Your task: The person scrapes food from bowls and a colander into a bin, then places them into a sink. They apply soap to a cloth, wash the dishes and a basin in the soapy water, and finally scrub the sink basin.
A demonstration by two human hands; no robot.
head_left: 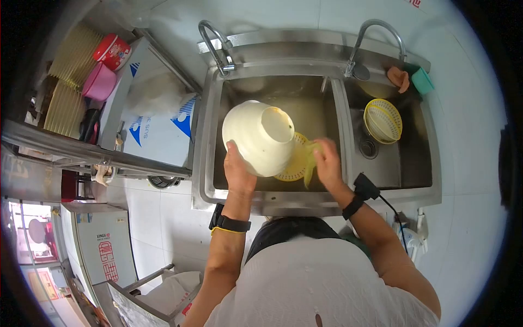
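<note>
My left hand (pixel 238 170) grips a large cream bowl (pixel 249 136) from its near side and holds it tilted over the left sink basin (pixel 275 83). The foot of the bowl faces up and to the right, with a brownish mark on its ring. My right hand (pixel 329 164) is closed on a yellow-green cloth (pixel 309 170), which hangs down just right of the bowl. Beneath them a yellow strainer basket (pixel 292 171) sits in the basin, partly covered by bowl and cloth.
Two curved taps, left (pixel 217 49) and right (pixel 376 24), stand behind the basins. The right basin holds yellow and white strainers (pixel 383 121). An orange cloth (pixel 398 79) and a green container (pixel 422 80) lie at its back corner. A metal shelf (pixel 98 150) with stacked plates (pixel 64 111) stands left.
</note>
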